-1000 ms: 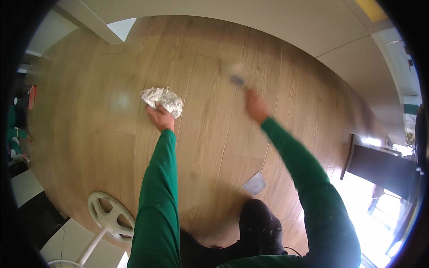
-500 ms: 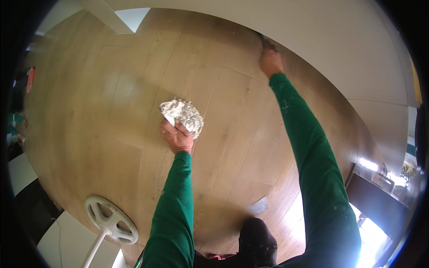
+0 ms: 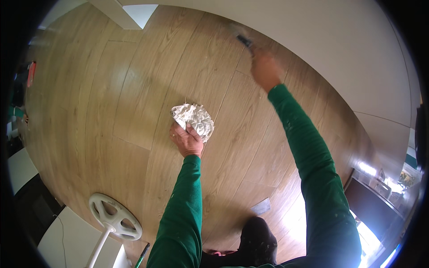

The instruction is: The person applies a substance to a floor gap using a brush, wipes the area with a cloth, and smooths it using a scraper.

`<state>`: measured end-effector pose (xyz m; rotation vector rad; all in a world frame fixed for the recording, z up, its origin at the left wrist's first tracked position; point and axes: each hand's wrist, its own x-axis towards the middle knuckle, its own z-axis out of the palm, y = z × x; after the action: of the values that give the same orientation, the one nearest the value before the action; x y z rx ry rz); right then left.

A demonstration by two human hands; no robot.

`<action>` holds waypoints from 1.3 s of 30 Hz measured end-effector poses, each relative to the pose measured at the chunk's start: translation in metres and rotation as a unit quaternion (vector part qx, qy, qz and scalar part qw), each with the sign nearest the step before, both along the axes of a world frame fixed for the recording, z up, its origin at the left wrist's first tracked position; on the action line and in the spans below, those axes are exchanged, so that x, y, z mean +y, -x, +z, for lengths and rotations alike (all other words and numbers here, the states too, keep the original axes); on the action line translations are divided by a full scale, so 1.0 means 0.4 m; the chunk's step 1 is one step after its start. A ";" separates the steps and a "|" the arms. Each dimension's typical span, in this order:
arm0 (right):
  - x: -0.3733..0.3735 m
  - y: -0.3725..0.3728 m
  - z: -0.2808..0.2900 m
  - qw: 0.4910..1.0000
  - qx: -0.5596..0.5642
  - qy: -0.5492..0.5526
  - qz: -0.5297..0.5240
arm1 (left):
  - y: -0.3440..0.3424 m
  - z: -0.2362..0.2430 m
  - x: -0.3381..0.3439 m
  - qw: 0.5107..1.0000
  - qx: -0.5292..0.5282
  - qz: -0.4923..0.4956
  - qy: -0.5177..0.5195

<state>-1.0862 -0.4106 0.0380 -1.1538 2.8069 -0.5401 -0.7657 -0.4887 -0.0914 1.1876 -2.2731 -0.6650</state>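
A crumpled off-white rag (image 3: 199, 119) lies on the wood-look floor (image 3: 147, 102), and the fingers of my left hand (image 3: 187, 140) are closed on its near edge. Farther out on the right, my right hand (image 3: 267, 71) grips a small tool with a dark handle (image 3: 244, 41). Its pale tip is smeared by motion, so I cannot tell if it is a brush or a scraper. The tool is close to the floor, short of the foot of the white panel (image 3: 321, 40).
A round, spoked off-white base with a pole (image 3: 117, 221) stands at lower left, by a green-and-black stick (image 3: 143, 254). A grey flat piece (image 3: 261, 206) lies near my knee (image 3: 258, 239). A white post (image 3: 118, 15) rises far left; a dark cabinet (image 3: 373, 201) stands right.
My right hand has swung leftward and back from the panel's foot, bringing the tool into clearer sight. My left hand stays on the rag; the whole view has shifted slightly.
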 end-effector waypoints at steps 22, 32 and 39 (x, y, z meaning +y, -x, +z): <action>0.456 -0.212 -0.198 0.971 0.100 -0.009 -0.219 | -0.027 0.008 -0.023 0.999 0.035 0.022 -0.028; 0.331 -0.216 -0.286 0.962 0.042 -0.037 -0.269 | -0.022 0.109 -0.084 0.827 0.332 0.021 -0.452; 0.298 -0.232 -0.263 0.962 0.033 -0.031 -0.270 | -0.006 0.215 -0.305 0.565 0.421 -0.140 -0.696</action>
<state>-0.9934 -0.2915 -0.0672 -0.3837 3.1641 -0.4380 -0.7635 -0.6107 -0.0052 0.5641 -0.7427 -2.6809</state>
